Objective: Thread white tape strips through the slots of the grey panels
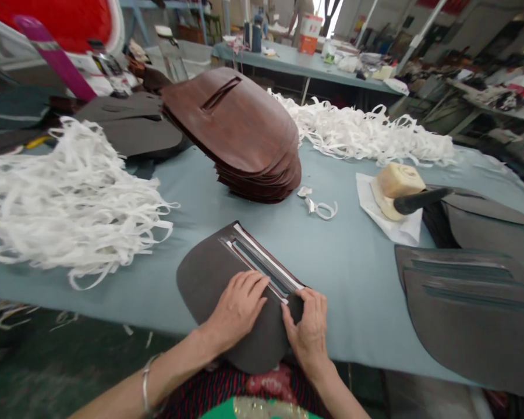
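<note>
A dark grey rounded leather panel [205, 273] lies at the table's front edge, its lower end overhanging toward my body. A long slot runs through it, with a white strip [266, 254] along the upper edge and another along the slot's near side. My left hand [240, 302] rests on the panel, fingers stretched flat beside the slot over the near strip. My right hand [308, 326] grips the panel's right edge by the slot's lower end, thumb on top and fingers at the rim.
A stack of brown leather panels [240, 128] stands behind. White strip heaps lie left [65, 203] and at the back [367, 134]. To the right are a glue block [399, 180], a black-handled brush [421, 201] and more grey panels [471, 308]. A curled white scrap [323, 209] lies mid-table.
</note>
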A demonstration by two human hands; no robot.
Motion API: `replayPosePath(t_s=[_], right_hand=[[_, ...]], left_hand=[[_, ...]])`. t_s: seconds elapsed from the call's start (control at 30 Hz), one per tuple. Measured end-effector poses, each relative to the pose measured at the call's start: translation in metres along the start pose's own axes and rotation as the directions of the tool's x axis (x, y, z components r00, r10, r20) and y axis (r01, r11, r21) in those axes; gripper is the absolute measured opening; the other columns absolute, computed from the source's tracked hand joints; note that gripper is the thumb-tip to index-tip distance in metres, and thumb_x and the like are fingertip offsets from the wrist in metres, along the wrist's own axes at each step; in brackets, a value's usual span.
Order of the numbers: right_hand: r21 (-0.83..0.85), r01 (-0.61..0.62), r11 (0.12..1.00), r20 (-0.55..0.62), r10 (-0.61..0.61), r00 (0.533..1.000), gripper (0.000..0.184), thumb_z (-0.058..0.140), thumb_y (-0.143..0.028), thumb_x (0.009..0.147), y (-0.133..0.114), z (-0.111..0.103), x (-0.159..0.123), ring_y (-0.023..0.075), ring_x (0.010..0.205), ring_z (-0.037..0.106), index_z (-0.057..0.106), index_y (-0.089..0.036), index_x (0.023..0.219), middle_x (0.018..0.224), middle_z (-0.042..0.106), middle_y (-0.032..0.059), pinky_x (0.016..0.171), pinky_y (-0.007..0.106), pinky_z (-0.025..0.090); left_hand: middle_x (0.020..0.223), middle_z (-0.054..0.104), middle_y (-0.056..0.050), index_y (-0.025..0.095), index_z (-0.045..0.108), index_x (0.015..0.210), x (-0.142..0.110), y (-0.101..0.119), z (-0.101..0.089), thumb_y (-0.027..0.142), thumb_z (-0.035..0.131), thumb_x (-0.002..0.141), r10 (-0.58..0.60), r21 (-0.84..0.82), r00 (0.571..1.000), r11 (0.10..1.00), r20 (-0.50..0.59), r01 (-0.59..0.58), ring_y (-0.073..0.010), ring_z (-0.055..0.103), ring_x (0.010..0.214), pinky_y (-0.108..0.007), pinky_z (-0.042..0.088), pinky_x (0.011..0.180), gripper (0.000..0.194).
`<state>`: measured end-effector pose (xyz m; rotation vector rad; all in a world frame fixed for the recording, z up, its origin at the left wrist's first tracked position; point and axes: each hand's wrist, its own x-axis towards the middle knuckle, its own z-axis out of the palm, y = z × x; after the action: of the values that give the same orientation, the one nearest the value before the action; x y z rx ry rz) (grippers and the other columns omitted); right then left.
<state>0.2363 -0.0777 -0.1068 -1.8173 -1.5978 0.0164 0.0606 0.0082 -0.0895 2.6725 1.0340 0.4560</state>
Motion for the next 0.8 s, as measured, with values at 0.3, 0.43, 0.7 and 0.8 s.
replayPosePath(t_s=[0.3,0.43,0.7,0.8], right_hand=[[-0.055,0.017,0.998,0.146,-0.009,0.989,0.011,0.052,-0.017,0.089,-0.009,-0.007,0.001,0.0203,0.089,0.046,0.062,-0.02,0.088,0.092,0.054,0.0061,0.079,0.038,0.037],[-0.046,0.061,0.997,0.185,-0.051,0.981,0.015,0.048,-0.014,0.088,-0.023,-0.011,-0.002,0.0199,0.085,0.047,0.061,-0.018,0.081,0.088,0.056,0.0061,0.077,0.038,0.035],[0.05,0.365,0.929,0.234,-0.367,0.901,0.016,0.051,-0.024,0.086,-0.022,-0.004,0.009,0.0255,0.099,0.052,0.062,-0.021,0.098,0.103,0.061,0.0093,0.079,0.039,0.037],[-0.09,0.5,0.862,0.213,-0.474,0.855,0.042,0.053,-0.036,0.085,-0.009,0.015,0.023,0.0309,0.116,0.047,0.053,-0.02,0.124,0.125,0.055,0.0131,0.088,0.043,0.035]], left_hand=[[0.126,0.054,-0.01,0.019,0.05,0.126,-0.007,0.031,0.004,0.021,0.049,0.087,0.045,-0.031,0.994,0.999,0.104,-0.042,-0.0271,0.044,0.121,-0.048,0.036,0.106,0.039],[0.135,0.047,-0.008,0.022,0.046,0.129,-0.015,0.024,-0.013,0.026,0.055,0.081,0.012,-0.117,0.989,0.993,0.147,0.005,-0.028,0.035,0.129,-0.05,0.029,0.111,0.049],[0.13,0.05,-0.007,0.024,0.052,0.121,-0.035,-0.046,-0.056,0.005,0.048,0.072,-0.242,-0.02,0.965,0.969,0.106,0.245,-0.0265,0.039,0.125,-0.05,0.029,0.105,0.053],[0.131,0.053,-0.005,0.027,0.053,0.12,-0.03,-0.077,-0.065,0.003,0.043,0.077,-0.194,-0.039,0.974,0.979,0.118,0.2,-0.0236,0.041,0.125,-0.046,0.031,0.102,0.051]])
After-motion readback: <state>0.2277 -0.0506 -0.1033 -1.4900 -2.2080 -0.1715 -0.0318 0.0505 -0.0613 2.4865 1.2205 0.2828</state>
